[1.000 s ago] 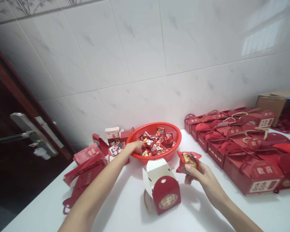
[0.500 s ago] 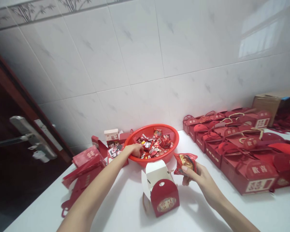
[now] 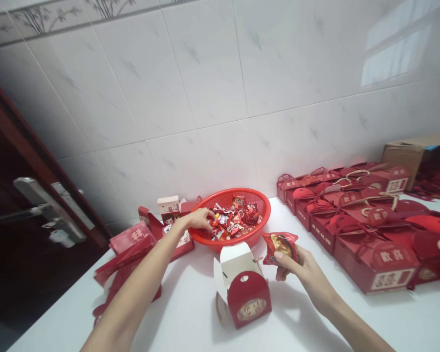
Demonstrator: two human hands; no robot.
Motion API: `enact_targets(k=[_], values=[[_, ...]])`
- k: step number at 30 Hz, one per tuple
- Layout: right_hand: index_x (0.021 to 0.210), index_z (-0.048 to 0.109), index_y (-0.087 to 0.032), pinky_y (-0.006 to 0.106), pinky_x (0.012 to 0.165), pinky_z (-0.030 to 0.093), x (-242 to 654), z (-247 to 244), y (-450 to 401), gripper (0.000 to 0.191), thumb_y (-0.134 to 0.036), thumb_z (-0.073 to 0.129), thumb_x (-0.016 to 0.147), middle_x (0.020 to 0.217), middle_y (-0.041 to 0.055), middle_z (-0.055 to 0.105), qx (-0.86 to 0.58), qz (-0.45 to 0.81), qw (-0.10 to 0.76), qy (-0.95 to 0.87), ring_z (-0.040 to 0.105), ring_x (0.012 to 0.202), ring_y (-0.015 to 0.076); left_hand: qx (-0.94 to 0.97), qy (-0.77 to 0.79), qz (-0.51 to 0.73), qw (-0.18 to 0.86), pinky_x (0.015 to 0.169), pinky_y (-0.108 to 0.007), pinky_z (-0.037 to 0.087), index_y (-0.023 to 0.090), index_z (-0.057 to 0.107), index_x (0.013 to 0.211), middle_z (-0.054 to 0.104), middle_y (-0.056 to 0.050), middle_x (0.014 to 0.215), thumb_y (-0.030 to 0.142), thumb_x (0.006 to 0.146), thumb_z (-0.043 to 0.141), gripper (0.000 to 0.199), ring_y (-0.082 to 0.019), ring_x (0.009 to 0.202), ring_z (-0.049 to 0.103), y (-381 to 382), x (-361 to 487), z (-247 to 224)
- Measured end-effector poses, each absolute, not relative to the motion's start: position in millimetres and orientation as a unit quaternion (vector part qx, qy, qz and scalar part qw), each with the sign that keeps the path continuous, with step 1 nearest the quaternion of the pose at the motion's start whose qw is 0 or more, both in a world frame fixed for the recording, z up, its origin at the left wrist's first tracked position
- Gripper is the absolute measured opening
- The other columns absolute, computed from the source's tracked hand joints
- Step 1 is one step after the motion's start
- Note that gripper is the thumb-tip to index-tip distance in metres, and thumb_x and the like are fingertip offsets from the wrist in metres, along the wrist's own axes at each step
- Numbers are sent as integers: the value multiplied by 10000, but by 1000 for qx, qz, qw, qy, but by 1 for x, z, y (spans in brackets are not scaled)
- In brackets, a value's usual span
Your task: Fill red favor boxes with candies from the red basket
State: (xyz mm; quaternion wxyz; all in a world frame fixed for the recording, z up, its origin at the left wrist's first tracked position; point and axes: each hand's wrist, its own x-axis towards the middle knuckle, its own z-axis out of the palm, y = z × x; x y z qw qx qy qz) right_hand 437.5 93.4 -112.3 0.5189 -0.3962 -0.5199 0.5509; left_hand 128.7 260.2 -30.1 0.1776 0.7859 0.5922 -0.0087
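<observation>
A red plastic basket point(image 3: 266, 217) holds many small wrapped sweets point(image 3: 236, 222), mostly red. Over its left rim reaches my left hand point(image 3: 201, 220), fingers bent down at the sweets; whether it pinches one is too small to tell. My right hand point(image 3: 293, 261) grips a red snack packet point(image 3: 279, 247) between thumb and fingers, to the right of an open box. That box point(image 3: 250, 299) is red outside and white inside, and stands upright in front of the basket with its top flaps raised.
Rows of closed red gift boxes point(image 3: 374, 264) fill the right side of the white table point(image 3: 190, 313). Behind them is a cardboard box point(image 3: 403, 159). Folded red boxes point(image 3: 132, 239) lie at the left, near a door handle point(image 3: 40, 210). A tiled wall rises behind.
My left hand has lifted slightly and shifted left within the basket, toward its rim. The right hand keeps its hold on the packet, almost unmoved.
</observation>
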Motion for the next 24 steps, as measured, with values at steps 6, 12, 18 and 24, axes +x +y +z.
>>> enact_targets(k=[6, 12, 18, 24], values=[[930, 623, -137, 315, 628, 477, 436, -112, 93, 494, -593, 708, 764, 671, 30, 666, -394, 554, 521, -517, 605, 586, 172, 761, 542, 220, 282, 770, -278, 509, 164, 678, 1062, 671, -33, 1047, 333, 576, 741, 519, -225, 928, 628, 253, 132, -17], [970, 618, -125, 329, 633, 478, 436, -116, 96, 527, -602, 703, 764, 624, 25, 653, -396, 552, 521, -517, 599, 580, 180, 703, 518, 307, 378, 755, -278, 508, 185, 646, 1116, 651, -46, 1105, 289, 594, 774, 548, -198, 915, 638, 261, 145, -32], [980, 619, -121, 329, 621, 484, 437, -117, 96, 526, -592, 708, 763, 661, 31, 657, -390, 553, 524, -517, 601, 582, 177, 665, 545, 306, 409, 621, -236, 495, 184, 616, 1047, 652, -14, 900, 219, 651, 724, 411, -141, 734, 624, 272, 159, -48], [971, 624, -128, 329, 617, 491, 438, -110, 94, 501, -578, 711, 770, 703, 29, 647, -385, 554, 528, -515, 604, 588, 176, 654, 569, 251, 432, 642, -275, 546, 175, 605, 873, 613, 19, 700, 234, 715, 731, 211, -152, 681, 636, 271, 165, -52]])
